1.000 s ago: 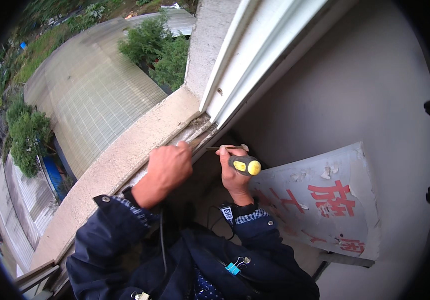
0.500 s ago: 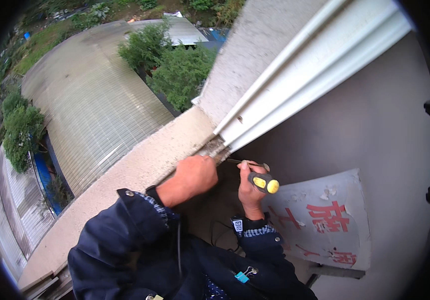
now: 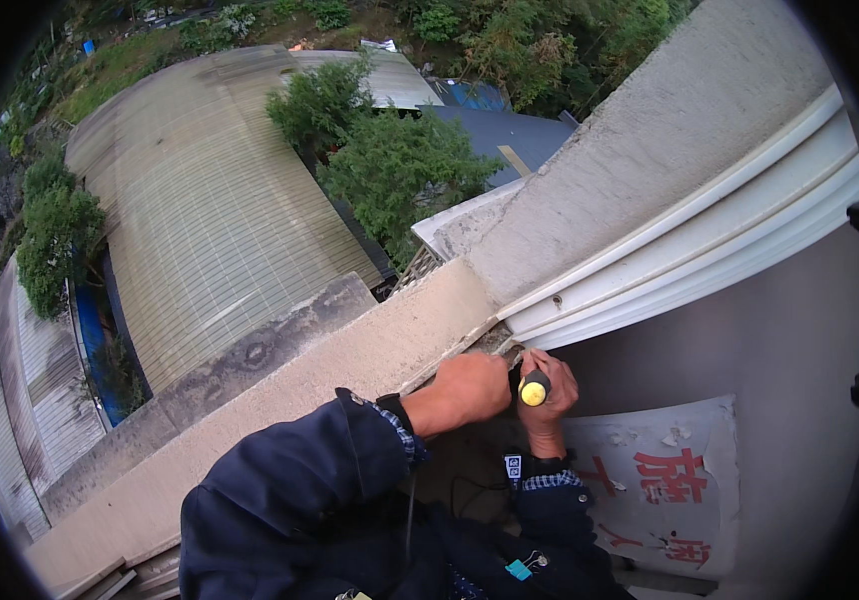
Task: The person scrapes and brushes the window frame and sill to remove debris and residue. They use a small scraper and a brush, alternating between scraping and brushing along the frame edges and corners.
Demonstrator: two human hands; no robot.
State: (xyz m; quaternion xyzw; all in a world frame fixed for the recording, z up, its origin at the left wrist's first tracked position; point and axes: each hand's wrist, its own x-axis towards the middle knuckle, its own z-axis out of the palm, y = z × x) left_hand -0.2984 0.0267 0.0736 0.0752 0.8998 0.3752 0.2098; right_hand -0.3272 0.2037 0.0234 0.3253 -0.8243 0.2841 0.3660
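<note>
1. Two hands, nearly touching, at the corner where the pale plaster sill (image 3: 380, 350) meets the white window frame (image 3: 690, 240).
2. Right hand (image 3: 554, 385): fingers wrapped round a black-and-yellow tool handle (image 3: 535, 388), yellow end turned toward the camera; shaft and tip hidden.
3. Left hand (image 3: 462, 390): curled, back uppermost, just beside the handle; impossible to say whether empty or gripping something.
4. Just beyond the knuckles: a grimy channel (image 3: 495, 341) at the foot of the frame, only partly visible.
5. For good control, probably best to grip firmly and press along the handle rather than sideways.
6. Sensible, too, to hold the left fingers clear of the hidden tip's likely path, and to spare the frame's edge from scratches.
7. Worth minding: the drop past the sill toward the corrugated roof (image 3: 220, 220), with a risk of losing the tool, and the grey signboard (image 3: 620, 447) near the right wrist.
</note>
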